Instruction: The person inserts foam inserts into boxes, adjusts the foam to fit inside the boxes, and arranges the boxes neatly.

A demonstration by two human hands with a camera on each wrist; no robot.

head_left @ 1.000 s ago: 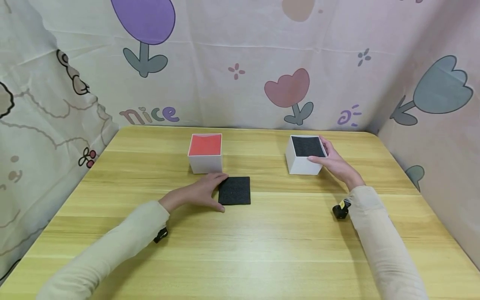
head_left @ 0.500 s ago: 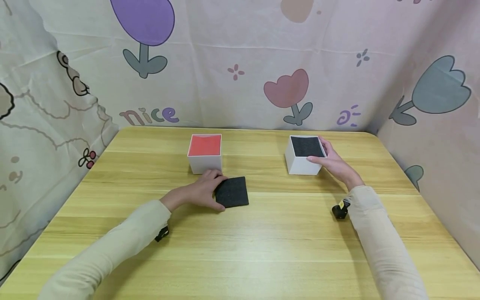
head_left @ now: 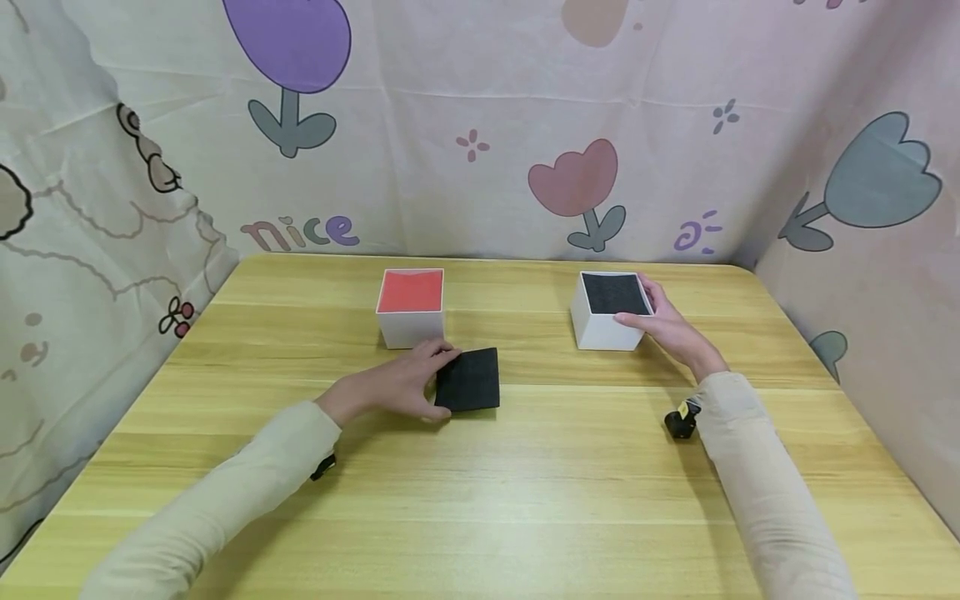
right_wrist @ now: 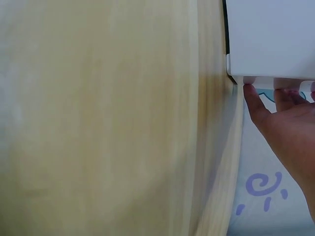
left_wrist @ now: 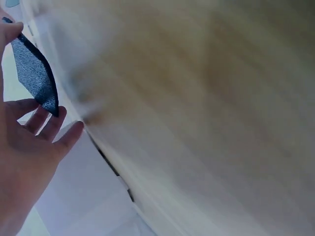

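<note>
My left hand (head_left: 401,385) pinches a thin black square pad (head_left: 468,381) by opposite edges, thumb on one and fingers on the other. In the left wrist view the pad (left_wrist: 33,73) bows slightly and stands off the tabletop. Over at the right, my right hand (head_left: 672,329) grips the right side of a white box (head_left: 606,332), thumb at the near corner and fingers behind. A black square sheet (head_left: 615,294) lies inside that box near its rim. In the right wrist view, fingertips press on the wall of the white box (right_wrist: 275,39).
A second white box (head_left: 411,330) with a red square sheet (head_left: 411,291) near its rim stands just beyond my left hand. Both boxes are toward the back of the wooden table (head_left: 480,500). A patterned cloth (head_left: 420,167) hangs behind and at the sides.
The black pad lay flat beside my left hand. It was drawn a little left and turned, then shifted slightly right and up off the table. My right hand and the boxes stay put.
</note>
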